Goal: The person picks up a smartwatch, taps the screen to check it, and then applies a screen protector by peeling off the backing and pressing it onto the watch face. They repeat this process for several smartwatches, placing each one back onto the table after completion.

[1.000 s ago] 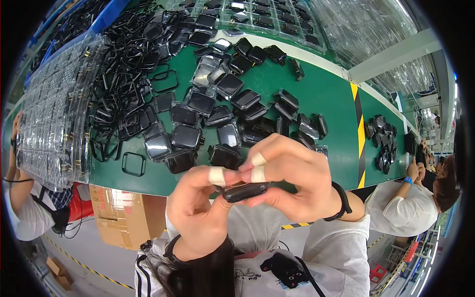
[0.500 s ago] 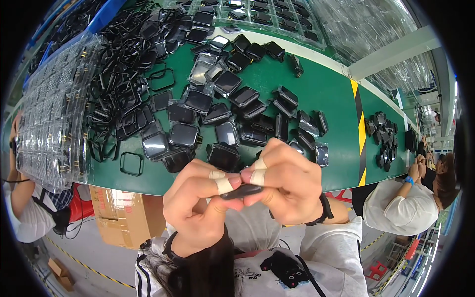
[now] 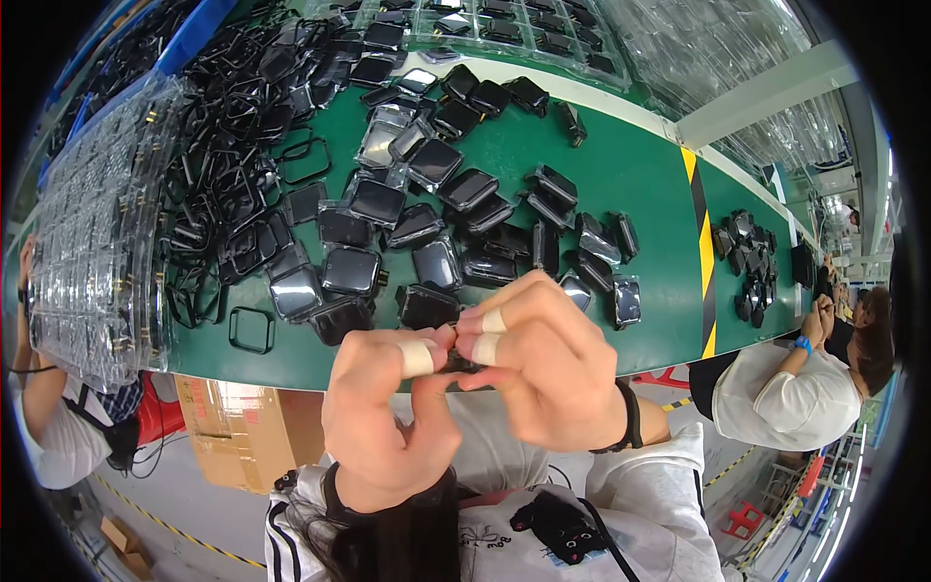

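Note:
My left hand [image 3: 383, 417] and my right hand [image 3: 553, 373] meet above the table's near edge, fingers pinched together. Between their fingertips they hold a small black smartwatch case [image 3: 460, 363], mostly hidden by the fingers. Pale tape wraps fingers on both hands. Just beyond them lies a loose group of black smartwatch bodies [image 3: 351, 271], square with rounded corners, many with clear film on their screens. A thin black rectangular frame [image 3: 251, 330] lies alone at the left, near a heap of similar frames [image 3: 238, 184].
Stacked clear plastic trays [image 3: 97, 233] stand at the left edge, and a filled tray [image 3: 524, 34] lies at the back. Yellow-black tape [image 3: 704, 262] crosses the green table [image 3: 645, 320]; a smaller pile [image 3: 749, 262] lies beyond it. A cardboard box [image 3: 247, 432] sits below. People work on either side.
Both hands have shifted slightly left, still pinching the black case. It has turned between the fingertips, and less of its glossy surface shows. The view has moved slightly.

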The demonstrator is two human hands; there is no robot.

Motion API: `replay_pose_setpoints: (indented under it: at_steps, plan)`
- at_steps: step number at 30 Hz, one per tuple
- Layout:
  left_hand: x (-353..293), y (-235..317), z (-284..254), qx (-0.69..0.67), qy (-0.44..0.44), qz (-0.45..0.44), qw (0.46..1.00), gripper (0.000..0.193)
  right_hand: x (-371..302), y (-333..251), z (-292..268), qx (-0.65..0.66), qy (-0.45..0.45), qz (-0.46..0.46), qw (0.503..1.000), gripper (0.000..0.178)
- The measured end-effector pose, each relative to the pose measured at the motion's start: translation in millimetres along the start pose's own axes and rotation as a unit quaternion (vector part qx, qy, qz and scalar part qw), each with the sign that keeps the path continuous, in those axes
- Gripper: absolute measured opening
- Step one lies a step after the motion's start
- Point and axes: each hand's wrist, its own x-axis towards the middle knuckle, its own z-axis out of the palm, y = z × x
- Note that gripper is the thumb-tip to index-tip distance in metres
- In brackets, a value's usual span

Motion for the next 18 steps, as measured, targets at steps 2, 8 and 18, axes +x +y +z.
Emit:
replay_pose_setpoints:
  at_steps: [2, 8, 18]
  plan:
    - [0, 0, -1, 0.041, -0.025, 0.035, 0.998, 0.036, 1, -2, 1, -0.027, -0.011, -0.003, 1.0, 0.028]
    - [-4, -3, 3, -0.206, 0.015, -0.126, 0.97, 0.041, 14, -5, -14, 0.056, -0.016, 0.034, 0.998, 0.027]
    - [14, 1, 24, -0.293, -0.01, -0.224, 0.93, 0.041, 38, 48, -95, -0.093, -0.033, 0.333, 0.938, 0.038]
